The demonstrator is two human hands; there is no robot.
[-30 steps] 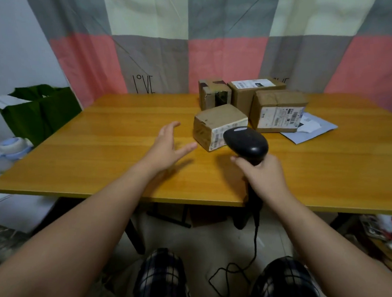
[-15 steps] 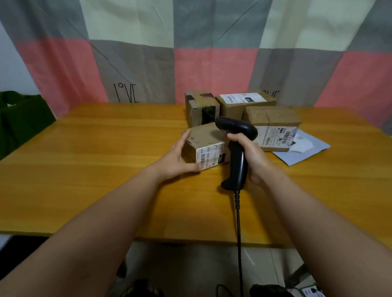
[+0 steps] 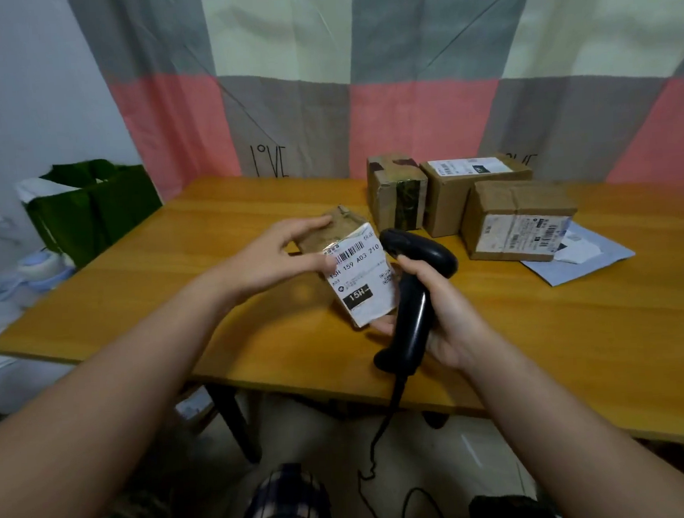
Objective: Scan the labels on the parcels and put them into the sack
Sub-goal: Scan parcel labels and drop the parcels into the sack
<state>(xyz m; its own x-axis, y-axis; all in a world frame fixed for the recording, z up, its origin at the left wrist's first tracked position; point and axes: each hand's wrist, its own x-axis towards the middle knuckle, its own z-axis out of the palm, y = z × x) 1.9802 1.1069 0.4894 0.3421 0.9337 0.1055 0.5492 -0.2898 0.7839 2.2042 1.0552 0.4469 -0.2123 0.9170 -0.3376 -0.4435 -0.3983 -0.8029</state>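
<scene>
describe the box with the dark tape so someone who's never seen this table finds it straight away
Find the wooden table before the checked curtain. Three cardboard parcels stand grouped at its far side; take the leftmost parcel. Only it wears a dark tape band down its front and shows no white label, unlike the back parcel and the front parcel.

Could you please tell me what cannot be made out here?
Head view:
Inside of the green fabric sack: hidden by its walls.
Small print on the brown cardboard parcel in the left hand: too fine.
Scan window of the black handheld scanner in the right hand: faces away.
</scene>
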